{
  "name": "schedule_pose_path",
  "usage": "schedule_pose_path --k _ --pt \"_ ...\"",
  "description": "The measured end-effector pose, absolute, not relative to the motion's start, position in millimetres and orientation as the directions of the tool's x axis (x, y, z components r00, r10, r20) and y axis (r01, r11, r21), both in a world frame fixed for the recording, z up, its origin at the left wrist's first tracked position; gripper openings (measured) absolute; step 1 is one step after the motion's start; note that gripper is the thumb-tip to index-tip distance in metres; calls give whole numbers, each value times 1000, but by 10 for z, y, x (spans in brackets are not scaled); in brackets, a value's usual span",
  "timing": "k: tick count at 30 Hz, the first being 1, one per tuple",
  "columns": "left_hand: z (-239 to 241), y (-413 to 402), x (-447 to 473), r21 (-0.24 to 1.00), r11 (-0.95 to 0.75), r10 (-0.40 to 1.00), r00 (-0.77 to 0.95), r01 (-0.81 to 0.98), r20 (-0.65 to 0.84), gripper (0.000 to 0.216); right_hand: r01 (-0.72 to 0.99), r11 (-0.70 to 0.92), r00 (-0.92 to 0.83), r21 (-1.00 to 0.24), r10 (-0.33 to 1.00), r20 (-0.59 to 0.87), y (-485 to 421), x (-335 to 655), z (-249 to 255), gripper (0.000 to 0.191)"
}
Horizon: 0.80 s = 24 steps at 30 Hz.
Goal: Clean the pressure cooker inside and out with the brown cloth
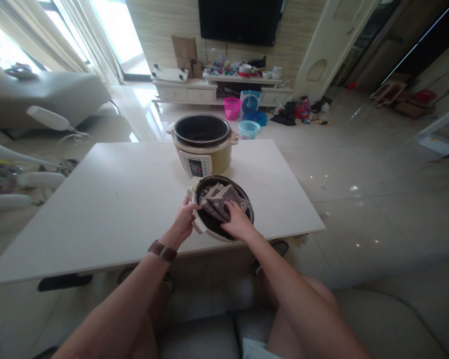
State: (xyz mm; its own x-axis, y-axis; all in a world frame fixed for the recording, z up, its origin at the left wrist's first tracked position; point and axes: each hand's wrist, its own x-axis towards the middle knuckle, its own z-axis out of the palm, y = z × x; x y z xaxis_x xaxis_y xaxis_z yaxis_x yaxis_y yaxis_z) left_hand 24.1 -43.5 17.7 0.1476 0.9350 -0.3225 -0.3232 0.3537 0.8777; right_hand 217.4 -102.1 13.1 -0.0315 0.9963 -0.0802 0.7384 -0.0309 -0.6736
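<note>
"Where is the upturned pressure cooker lid [212, 222] lying?"

"It's facing up by the counter's [134, 199] near edge, toward four o'clock, with a speckled cloth [217, 205] bunching inside. The right hand's [240, 222] fingers are clutching that cloth; the left hand's [184, 219] are gripping the lid's rim at nine o'clock."

"And beyond?"

"The open pressure cooker [217, 158] is standing at the lid's eleven o'clock."

"If they're wiping, any advice?"

"I'd be bracing firmly with the left and working a folded edge clockwise around the rim."

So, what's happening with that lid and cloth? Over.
Left hand holding lid by edge. Right hand gripping cloth at its inner face. Open cooker just beyond; nothing visibly blocking either hand.
</note>
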Motion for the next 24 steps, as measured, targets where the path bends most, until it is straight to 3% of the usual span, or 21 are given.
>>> schedule_pose_path --k 3,8,13,19,22,24 --pt "149 -446 237 883 374 927 145 -285 -346 67 775 -80 -60 -627 978 -199 -1044 2135 89 76" --pt "199 -471 193 863 417 909 151 -285 -390 69 820 -79 -92 -567 960 -265 -1033 2043 119 72" --pt "265 -419 64 873 480 872 149 -83 -466 77 860 -55 -102 -507 956 -276 -1062 1952 175 69" --pt "270 -259 -145 890 433 882 134 144 -451 37 890 -48 -92 -453 955 -283 -1076 1829 168 82" --pt "185 -200 -205 903 410 898 119 126 -424 36 900 -50 -79 -433 959 -274 -1039 1782 141 95" --pt "92 -154 -229 909 409 906 80 85 -416 42 908 -22 -95 -418 962 -257 -992 1762 137 94"
